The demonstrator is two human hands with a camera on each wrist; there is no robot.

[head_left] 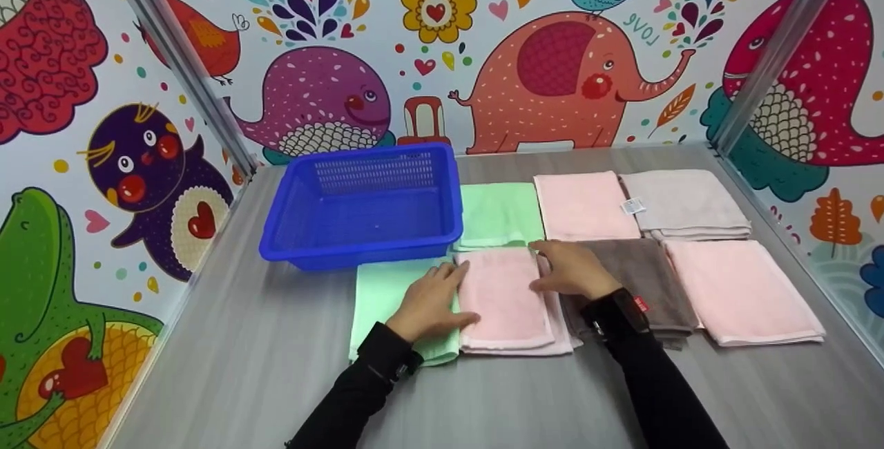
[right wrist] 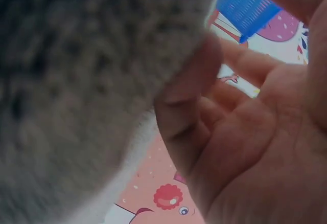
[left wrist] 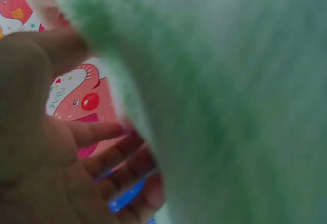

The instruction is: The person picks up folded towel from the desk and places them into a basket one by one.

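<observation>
Pink towel (head_left: 506,297): pale, plain
Fold: rectangle, lower layer showing past right edge
Pose: flat on table (head_left: 242,366)
Spot, from here: between green towel (head_left: 383,304) and brown towel (head_left: 642,276)

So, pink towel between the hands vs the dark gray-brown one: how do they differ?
Colour: the pink towel is pale; the gray-brown towel is dark.
Visibility, head view: the pink towel shows most of its face between the left hand and right hand; the gray-brown towel is partly hidden by the right hand and wrist.
Shared: both lie folded on the table, in the front row.
</observation>
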